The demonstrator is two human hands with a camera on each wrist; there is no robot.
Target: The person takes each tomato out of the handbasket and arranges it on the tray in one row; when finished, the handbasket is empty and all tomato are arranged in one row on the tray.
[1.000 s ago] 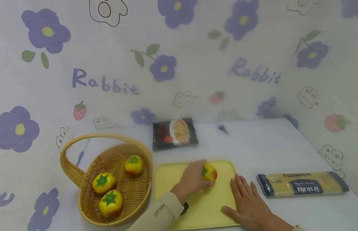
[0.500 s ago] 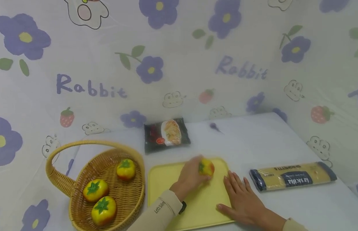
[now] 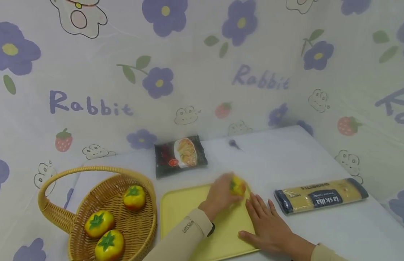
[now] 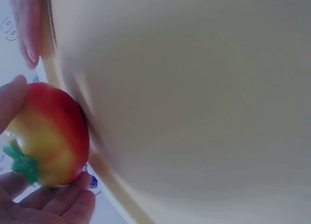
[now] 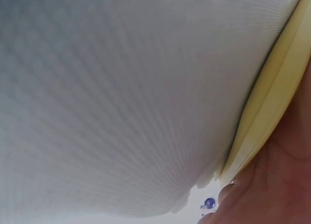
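Observation:
My left hand [image 3: 221, 195] grips a yellow-and-red persimmon [image 3: 238, 185] with a green leafy top, over the far right corner of a yellow tray [image 3: 188, 210]. In the left wrist view, thumb and fingers close around the persimmon [image 4: 53, 136] beside the tray's rim [image 4: 121, 195]. My right hand [image 3: 268, 230] rests with straight, slightly spread fingers on the tray's right edge. The right wrist view shows part of that hand [image 5: 277, 190] against the tray's yellow edge [image 5: 267, 102]. Whether the persimmon touches the tray is hard to tell.
A wicker basket [image 3: 146, 232] with a tall handle stands left of the tray, holding three similar persimmons [image 3: 134, 198]. Behind the tray lies a black food packet [image 3: 181, 156]. A spaghetti pack [image 3: 320, 195] lies to the right. Patterned cloth [image 3: 188, 47] hangs behind the table.
The head view has swung right, so things appear further left. My left hand has carried the persimmon toward the tray's far right corner. My right hand keeps its place on the tray's edge.

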